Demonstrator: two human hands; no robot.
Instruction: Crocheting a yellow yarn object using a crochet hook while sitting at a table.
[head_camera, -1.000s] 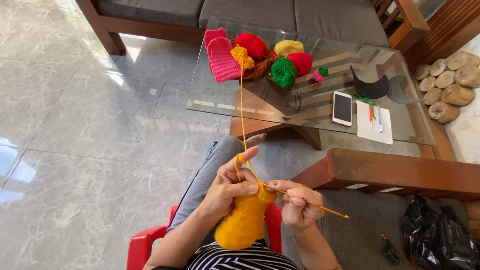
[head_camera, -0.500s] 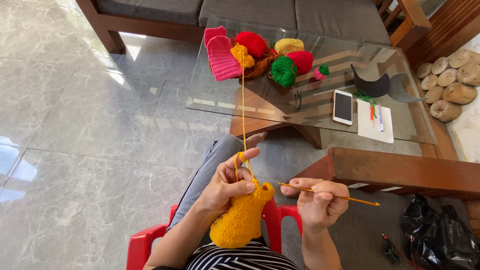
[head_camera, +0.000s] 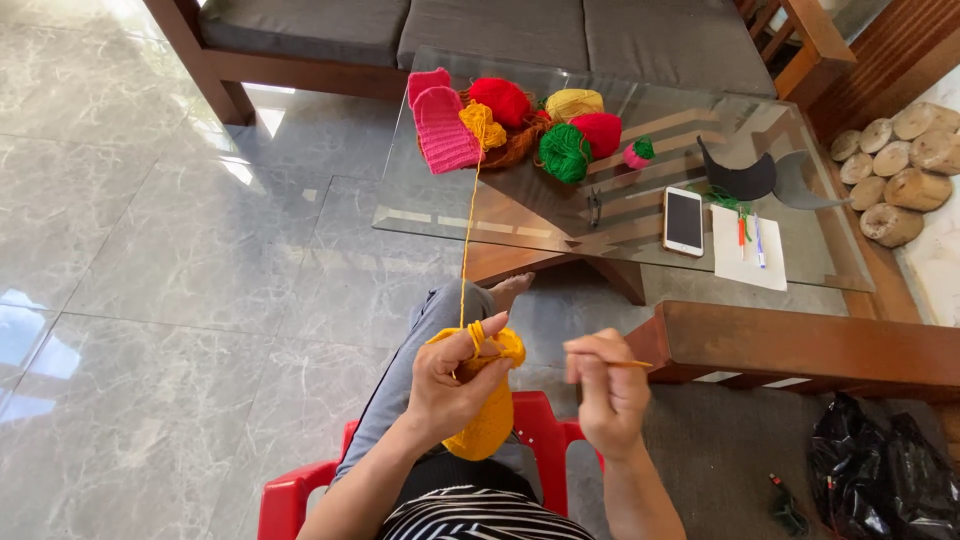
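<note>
Left hand (head_camera: 455, 385) clasping half-hidden yellow crochet piece (head_camera: 487, 425); right hand (head_camera: 607, 392) pinching crochet hook (head_camera: 628, 364), tip hidden.

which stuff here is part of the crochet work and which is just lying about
In use: yellow crochet piece in left hand; crochet hook in right hand; yellow strand; orange-yellow yarn ball.
Lying about: phone, paper, pens, green yarn.

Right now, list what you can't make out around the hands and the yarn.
- Head view: the hook tip lies behind the right hand.
- The yellow piece is partly covered by the left hand, so its stitches and shape are unclear.
- Where the strand starts in the yarn pile is too small to trace.
- The small dark tool on the glass table is too small to identify.
</note>
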